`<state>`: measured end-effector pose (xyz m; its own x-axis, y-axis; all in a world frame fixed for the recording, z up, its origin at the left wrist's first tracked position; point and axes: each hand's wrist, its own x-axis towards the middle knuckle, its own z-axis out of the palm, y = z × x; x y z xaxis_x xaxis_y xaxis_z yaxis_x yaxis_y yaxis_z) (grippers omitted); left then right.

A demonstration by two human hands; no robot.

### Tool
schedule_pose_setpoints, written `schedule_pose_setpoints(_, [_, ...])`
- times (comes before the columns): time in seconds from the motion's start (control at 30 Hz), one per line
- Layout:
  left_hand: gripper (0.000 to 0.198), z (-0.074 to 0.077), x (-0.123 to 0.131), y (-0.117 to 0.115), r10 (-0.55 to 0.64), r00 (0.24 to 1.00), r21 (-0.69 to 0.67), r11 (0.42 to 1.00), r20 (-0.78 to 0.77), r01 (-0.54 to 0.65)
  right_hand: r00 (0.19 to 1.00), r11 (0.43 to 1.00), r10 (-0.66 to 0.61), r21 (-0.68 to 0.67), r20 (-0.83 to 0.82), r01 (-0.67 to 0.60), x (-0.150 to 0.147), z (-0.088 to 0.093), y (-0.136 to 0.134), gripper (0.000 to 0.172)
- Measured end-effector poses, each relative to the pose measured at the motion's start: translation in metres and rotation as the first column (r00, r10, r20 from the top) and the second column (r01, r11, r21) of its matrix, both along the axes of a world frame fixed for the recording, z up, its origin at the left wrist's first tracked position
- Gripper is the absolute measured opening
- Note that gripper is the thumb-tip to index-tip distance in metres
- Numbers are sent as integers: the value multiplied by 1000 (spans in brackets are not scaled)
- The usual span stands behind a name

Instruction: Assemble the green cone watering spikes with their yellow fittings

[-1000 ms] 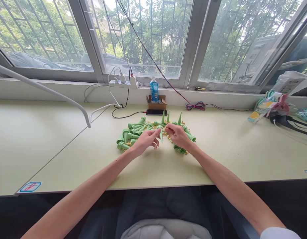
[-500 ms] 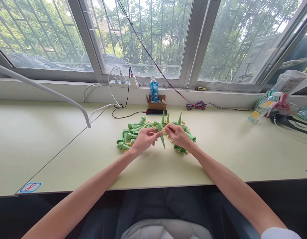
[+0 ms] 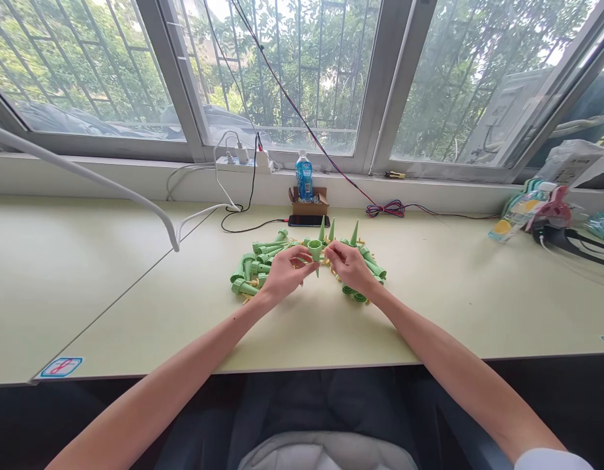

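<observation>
My left hand [image 3: 286, 271] is closed around a green plastic cone-shaped spike [image 3: 315, 250], its open round mouth tipped toward me and its point down. Just right of that mouth, my right hand [image 3: 349, 264] is closed in a pinch; what lies between its fingertips is too small to make out. Left of my hands lies a heap of similar green spikes [image 3: 244, 287] with small yellow pieces among them. More green spikes [image 3: 375, 264] lie beside my right hand. Behind the hands, several cones [image 3: 355, 233] stand point up.
A phone [image 3: 308, 221] lies in front of a small cardboard box [image 3: 309, 207] with a blue bottle [image 3: 304, 176]. Bundled cable [image 3: 386, 208] and a power strip [image 3: 243, 164] are near the window. A clear bottle [image 3: 520, 212] lies far right. A white curved tube [image 3: 111, 176] crosses the left.
The green spike in my left hand has tilted, so its open mouth now faces me more and its point shows less. My right hand stays close beside it.
</observation>
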<state>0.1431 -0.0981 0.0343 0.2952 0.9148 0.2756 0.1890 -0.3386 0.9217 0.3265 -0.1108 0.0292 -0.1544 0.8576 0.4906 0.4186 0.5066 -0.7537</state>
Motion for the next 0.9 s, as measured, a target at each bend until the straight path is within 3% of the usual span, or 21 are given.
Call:
schedule_pose_setpoints(0.13, [42, 4, 0, 0, -52, 989, -197, 977, 138, 79, 999, 999, -33, 36, -13, 34, 1, 0, 0, 30])
schedule_pose_setpoints(0.27, [62, 6, 0, 2, -141, 963, -415, 881, 231, 229, 998, 995, -14, 102, 54, 8, 2, 0, 0, 29])
schedule_pose_setpoints(0.37, [66, 5, 0, 3, -166, 955, -490, 829, 245, 270, 995, 992, 26, 119, 101, -38, 1, -2, 1, 28])
schedule_pose_setpoints(0.63, [57, 8, 1, -1, -182, 946, -439, 851, 269, 289, 992, 994, 44, 97, 118, -56, 3, -2, 2, 27])
schedule_pose_setpoints(0.9, [46, 8, -1, -2, -221, 960, -268, 927, 173, 262, 994, 997, 42, 67, 104, -49, 2, 2, 0, 27])
